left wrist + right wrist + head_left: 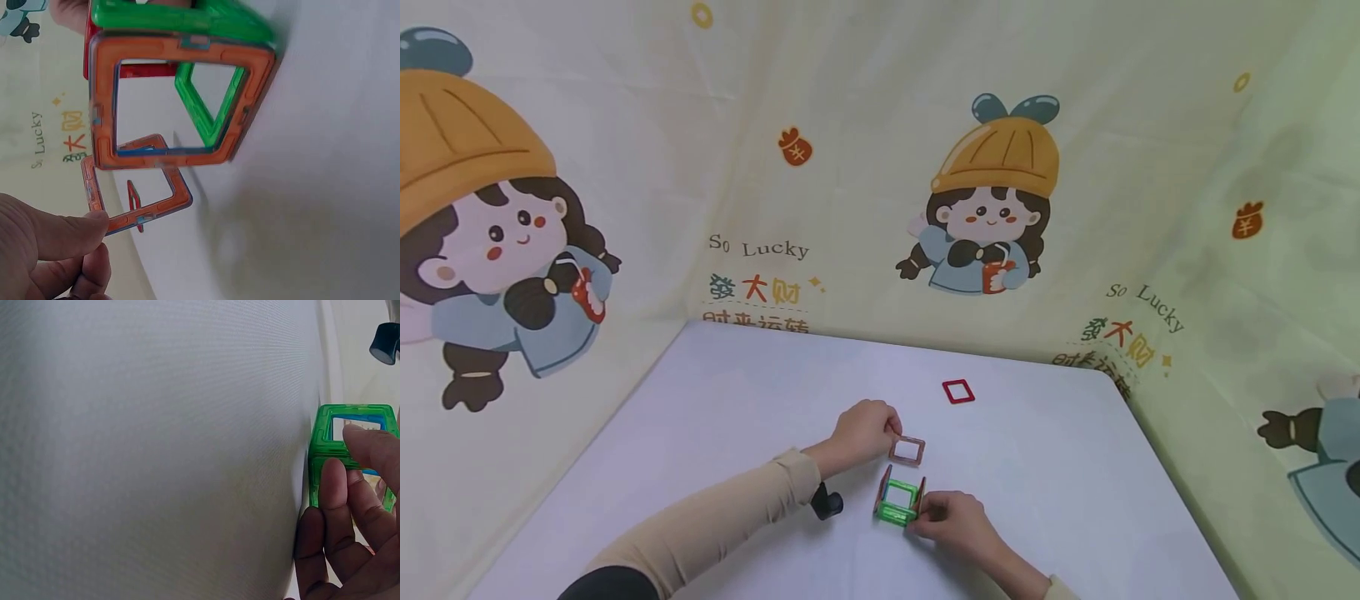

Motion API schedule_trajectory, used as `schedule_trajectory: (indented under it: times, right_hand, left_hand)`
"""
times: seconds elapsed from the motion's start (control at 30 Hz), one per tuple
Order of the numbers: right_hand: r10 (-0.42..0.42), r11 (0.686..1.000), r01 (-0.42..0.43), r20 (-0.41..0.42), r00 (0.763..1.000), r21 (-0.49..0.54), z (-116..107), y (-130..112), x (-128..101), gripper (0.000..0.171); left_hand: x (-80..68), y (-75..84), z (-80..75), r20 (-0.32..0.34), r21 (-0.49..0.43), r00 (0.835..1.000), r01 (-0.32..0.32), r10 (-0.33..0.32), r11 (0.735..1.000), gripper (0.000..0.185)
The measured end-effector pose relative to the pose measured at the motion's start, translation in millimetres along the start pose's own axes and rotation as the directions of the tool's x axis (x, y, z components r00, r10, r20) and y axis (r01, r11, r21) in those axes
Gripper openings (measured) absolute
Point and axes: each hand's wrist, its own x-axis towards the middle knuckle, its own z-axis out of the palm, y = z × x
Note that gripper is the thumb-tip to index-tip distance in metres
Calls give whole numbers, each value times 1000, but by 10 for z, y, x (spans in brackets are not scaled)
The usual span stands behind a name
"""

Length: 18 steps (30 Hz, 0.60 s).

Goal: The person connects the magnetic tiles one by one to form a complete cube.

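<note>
Fingers [350, 506] hide the green tile's [325, 434] lower edge.

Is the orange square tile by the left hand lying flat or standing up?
Flat: the orange square tile lies on the table, its edge pinched by the left hand.

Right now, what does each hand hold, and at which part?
The left hand pinches the loose orange square tile at its near corner. The right hand grips the part-built tile box at its green side.
</note>
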Motion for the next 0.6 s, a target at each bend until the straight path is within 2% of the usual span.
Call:
schedule_trajectory:
  times: [0.2,0.43,0.6]
  right_hand:
    - [5,1000,-5,8,1000,-1,22,20,11,14]
    - [4,1000,-4,5,1000,7,28,32,5,12]
    - [-7,1000,7,-17,1000,-7,11,25,6,13]
  left_hand:
    - [-83,56,27,40,-1,999,17,-17,1000,9]
    - [-181,81,38,60,37,998,-24,22,999,12]
    - [-225,90,-5,60,28,997,-51,49,998,11]
